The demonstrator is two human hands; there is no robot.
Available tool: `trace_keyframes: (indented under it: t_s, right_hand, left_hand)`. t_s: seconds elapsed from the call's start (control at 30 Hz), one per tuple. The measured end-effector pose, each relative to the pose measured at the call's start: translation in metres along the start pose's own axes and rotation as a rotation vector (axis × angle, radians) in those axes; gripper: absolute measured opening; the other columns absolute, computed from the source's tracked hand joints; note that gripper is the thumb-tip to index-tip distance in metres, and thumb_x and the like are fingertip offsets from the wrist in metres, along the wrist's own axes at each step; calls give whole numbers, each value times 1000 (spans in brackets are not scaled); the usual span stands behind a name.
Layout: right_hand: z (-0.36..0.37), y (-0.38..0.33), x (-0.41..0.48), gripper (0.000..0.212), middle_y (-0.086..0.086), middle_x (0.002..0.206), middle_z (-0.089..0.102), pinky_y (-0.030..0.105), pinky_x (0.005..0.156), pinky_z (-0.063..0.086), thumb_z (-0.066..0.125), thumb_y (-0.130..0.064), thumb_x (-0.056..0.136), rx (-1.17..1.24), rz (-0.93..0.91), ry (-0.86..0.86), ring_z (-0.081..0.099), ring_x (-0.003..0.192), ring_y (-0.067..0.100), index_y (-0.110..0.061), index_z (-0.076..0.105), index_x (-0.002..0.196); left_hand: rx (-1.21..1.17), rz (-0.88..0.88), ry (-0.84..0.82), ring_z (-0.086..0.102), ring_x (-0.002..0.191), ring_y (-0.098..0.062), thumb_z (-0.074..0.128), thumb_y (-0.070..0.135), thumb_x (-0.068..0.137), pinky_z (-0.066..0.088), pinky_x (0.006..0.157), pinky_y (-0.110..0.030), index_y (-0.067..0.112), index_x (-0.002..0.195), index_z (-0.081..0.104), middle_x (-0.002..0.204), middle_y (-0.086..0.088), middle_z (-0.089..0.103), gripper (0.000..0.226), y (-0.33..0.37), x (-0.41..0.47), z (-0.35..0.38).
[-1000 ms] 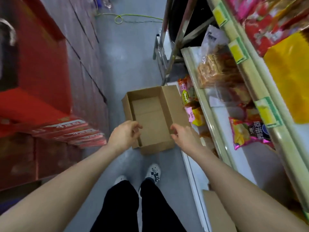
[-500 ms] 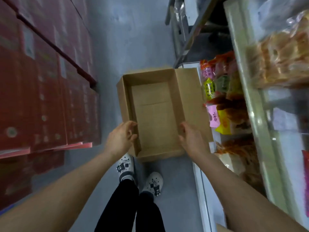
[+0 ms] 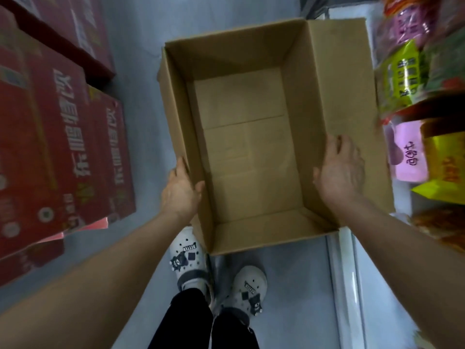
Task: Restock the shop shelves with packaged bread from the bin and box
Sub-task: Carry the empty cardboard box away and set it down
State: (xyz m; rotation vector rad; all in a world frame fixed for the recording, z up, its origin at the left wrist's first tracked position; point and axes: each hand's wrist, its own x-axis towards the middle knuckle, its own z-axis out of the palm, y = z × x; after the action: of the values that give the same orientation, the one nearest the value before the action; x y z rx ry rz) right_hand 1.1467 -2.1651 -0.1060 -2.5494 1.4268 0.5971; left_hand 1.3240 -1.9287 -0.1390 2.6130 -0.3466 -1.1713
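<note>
I'm holding the box (image 3: 246,147) with my left hand (image 3: 181,192) and right hand (image 3: 342,172), fingers (image 3: 337,144) pinching its side walls, risking the flap (image 3: 344,84) knocking nearby packets (image 3: 400,74) down.

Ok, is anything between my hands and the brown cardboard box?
Nothing visible. The left hand grips the left wall of the brown cardboard box and the right hand holds its right side.
</note>
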Motion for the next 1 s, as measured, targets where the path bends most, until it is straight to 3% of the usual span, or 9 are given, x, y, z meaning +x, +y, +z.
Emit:
trace_keyframes:
  t_s: [0.1,0.23,0.33,0.47,0.6,0.73,0.83,1.0]
  right_hand:
    - [21,4,10,80,22,157,20,48,112,28,64,-17,90,-34,30,-12,27,140,40,-10,16,154]
    - [36,6,15,85,23,157,20,49,109,32,64,-16,89,-85,37,33,27,140,41,-10,11,155]
    - [40,9,17,83,21,156,23,47,108,34,64,-11,90,-98,55,38,30,139,39,-11,12,155]
    - [32,12,12,77,20,152,32,48,100,39,65,-10,89,-93,71,88,38,131,38,-12,22,153]
    - [1,4,-2,75,22,143,40,48,97,41,66,-19,89,-15,79,61,44,126,40,-8,26,151]
    - [-39,-4,-32,51,17,119,58,43,80,48,53,-4,95,21,135,38,61,104,39,-8,33,142]
    - [-79,-1,-66,50,15,112,63,38,72,43,48,1,92,51,181,-41,63,98,40,-10,32,139]
    - [-142,6,-133,50,14,107,66,33,67,32,49,-1,89,64,207,-102,64,97,37,-12,34,135]
  left_hand:
    - [-11,-19,23,56,115,-36,54,31,96,46,99,-49,24,149,21,132,-12,54,63,-5,15,14]
    - [-9,-51,41,61,96,-37,46,23,99,52,87,-49,18,142,33,107,-14,65,45,-7,20,21]
    - [-76,-95,67,62,94,-35,46,21,99,54,85,-48,20,138,38,107,-14,66,40,-8,18,18]
    - [-99,-101,107,58,86,-25,47,20,100,49,77,-37,24,139,40,108,-10,65,40,-13,0,-3]
    - [-94,-86,113,61,105,-33,50,21,100,45,95,-42,25,140,43,118,-10,66,41,-14,-26,-31]
    - [-51,-38,122,64,97,-34,50,22,99,49,93,-45,25,132,47,109,-9,68,34,-4,-52,-61]
    - [9,14,127,64,88,-34,49,22,99,52,87,-47,27,138,40,103,-9,69,41,11,-81,-91]
    - [128,63,116,60,70,-30,51,10,96,50,70,-43,34,152,10,84,-12,65,73,31,-145,-144]
